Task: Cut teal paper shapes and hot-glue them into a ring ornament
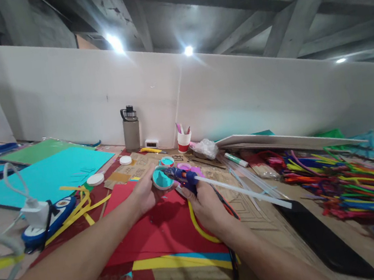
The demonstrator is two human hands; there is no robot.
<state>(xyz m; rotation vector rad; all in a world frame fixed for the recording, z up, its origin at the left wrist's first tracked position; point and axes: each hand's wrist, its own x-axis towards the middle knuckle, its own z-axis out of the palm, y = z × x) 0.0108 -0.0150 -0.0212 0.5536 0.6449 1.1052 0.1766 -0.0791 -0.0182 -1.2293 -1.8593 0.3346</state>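
My left hand (147,192) grips a small round tub (162,178), tilted so that its turquoise inside faces me. In my right hand (202,200) is a blue hot glue gun (188,179), its nozzle at the tub's right edge; I cannot tell whether it touches. A long clear glue stick (246,191) sticks out of the gun's back toward the right. Below both hands lie red sheets (145,236), with yellow and blue sheets (186,261) under them. Behind the held tub stand another turquoise tub (167,161) and a purple one (184,167).
White lids (95,179) and yellow strips (84,203) lie left, near a power strip (54,219). A bottle (131,131), a utility knife (152,150) and a pen cup (184,141) are at the back. Colourful pipe cleaners (353,181) and a black tray-like object (326,236) occupy the right.
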